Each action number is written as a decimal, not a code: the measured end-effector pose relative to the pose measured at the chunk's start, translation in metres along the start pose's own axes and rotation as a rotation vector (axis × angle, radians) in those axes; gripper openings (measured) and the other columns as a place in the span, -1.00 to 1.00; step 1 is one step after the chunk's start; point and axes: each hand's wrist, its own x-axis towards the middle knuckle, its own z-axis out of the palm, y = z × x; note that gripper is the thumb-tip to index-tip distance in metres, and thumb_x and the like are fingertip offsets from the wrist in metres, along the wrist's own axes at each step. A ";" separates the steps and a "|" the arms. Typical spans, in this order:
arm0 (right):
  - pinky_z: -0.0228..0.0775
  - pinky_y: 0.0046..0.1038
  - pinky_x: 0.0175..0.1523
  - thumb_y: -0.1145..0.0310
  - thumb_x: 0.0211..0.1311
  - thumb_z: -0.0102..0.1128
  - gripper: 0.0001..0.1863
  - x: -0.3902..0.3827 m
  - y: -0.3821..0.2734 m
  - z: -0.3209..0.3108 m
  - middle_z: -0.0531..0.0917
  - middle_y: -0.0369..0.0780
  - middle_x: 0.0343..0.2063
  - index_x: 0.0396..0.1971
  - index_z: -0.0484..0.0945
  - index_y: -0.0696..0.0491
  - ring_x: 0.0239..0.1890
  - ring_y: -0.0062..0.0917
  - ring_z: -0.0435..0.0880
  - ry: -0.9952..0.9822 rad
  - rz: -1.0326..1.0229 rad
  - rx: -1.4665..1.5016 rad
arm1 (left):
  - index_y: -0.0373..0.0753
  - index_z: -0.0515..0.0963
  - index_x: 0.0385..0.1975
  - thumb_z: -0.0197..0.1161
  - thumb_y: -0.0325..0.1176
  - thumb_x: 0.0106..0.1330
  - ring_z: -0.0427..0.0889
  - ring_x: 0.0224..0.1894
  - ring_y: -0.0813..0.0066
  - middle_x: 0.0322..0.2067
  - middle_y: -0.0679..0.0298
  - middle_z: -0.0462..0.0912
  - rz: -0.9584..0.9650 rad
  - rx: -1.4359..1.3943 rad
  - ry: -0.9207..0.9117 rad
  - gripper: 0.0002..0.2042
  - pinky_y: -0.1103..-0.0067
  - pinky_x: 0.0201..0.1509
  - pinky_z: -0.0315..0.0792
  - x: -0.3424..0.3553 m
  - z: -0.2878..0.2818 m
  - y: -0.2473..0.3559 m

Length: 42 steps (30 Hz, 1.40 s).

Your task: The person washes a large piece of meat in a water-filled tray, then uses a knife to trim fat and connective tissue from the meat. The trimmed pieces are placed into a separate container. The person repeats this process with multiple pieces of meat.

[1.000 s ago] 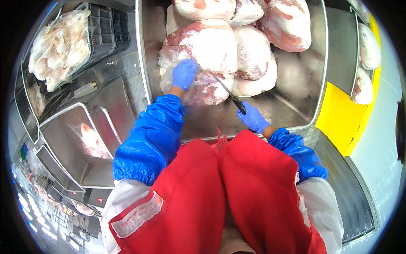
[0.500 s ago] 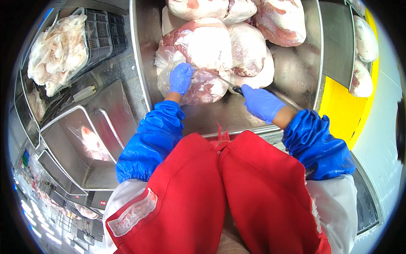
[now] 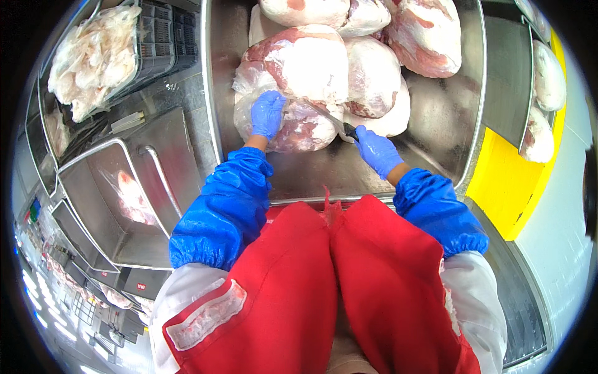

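Note:
A large piece of raw meat (image 3: 302, 132) with white fat lies in the near part of a steel tub. My left hand (image 3: 268, 114), in a blue glove, is closed on the edge of a thin, whitish, translucent film (image 3: 248, 107) at the meat's left side. Its fingertips are partly hidden. In my blue-gloved right hand (image 3: 379, 151) is the dark handle of a knife (image 3: 325, 113). The blade points left and away, lying along the top of the meat, with its tip near my left hand. A pale flap (image 3: 344, 136) hangs just under the blade by the handle.
Several other big fatty meat pieces (image 3: 374, 71) fill the far part of the steel tub (image 3: 311, 177). On the left stand a dark crate (image 3: 156, 37) heaped with pale trimmings (image 3: 93, 59) and a steel cart (image 3: 146, 246). A yellow panel (image 3: 503, 187) is at the right.
My right hand with the knife has drawn slightly nearer, and a pale flap now shows below the blade. My left hand keeps its hold. The whole view has shifted a little.

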 end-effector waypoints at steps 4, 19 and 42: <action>0.33 -0.12 -0.33 0.37 0.12 -0.15 -0.82 -0.031 -0.027 -0.051 0.52 0.04 -0.48 -0.30 0.26 0.12 -0.41 -0.07 0.52 -0.044 -0.017 -0.057 | -0.30 0.48 -0.50 0.03 -0.25 0.14 0.47 -0.36 0.04 -0.46 0.00 0.50 0.029 0.017 0.028 -0.77 0.36 -0.24 0.33 0.001 -0.001 0.008; 0.39 -0.29 -0.30 0.38 0.15 -0.21 -0.82 0.025 0.044 -0.003 0.53 -0.04 -0.41 -0.30 0.34 0.09 -0.36 -0.19 0.54 0.191 -0.260 -0.088 | -0.33 0.51 -0.41 0.07 -0.27 0.10 0.50 -0.32 0.12 -0.40 0.02 0.54 -0.131 -0.163 0.011 -0.76 0.44 -0.19 0.35 0.002 0.002 -0.003; 0.31 -0.15 -0.33 0.44 0.10 -0.21 -0.78 -0.034 -0.054 -0.108 0.51 0.07 -0.48 -0.22 0.22 0.11 -0.39 -0.01 0.50 -0.250 -0.075 -0.200 | -0.38 0.48 -0.54 0.08 -0.41 0.06 0.45 -0.45 0.42 -0.54 0.20 0.50 -0.114 -0.373 0.013 -0.86 0.57 -0.27 0.33 0.012 0.001 0.001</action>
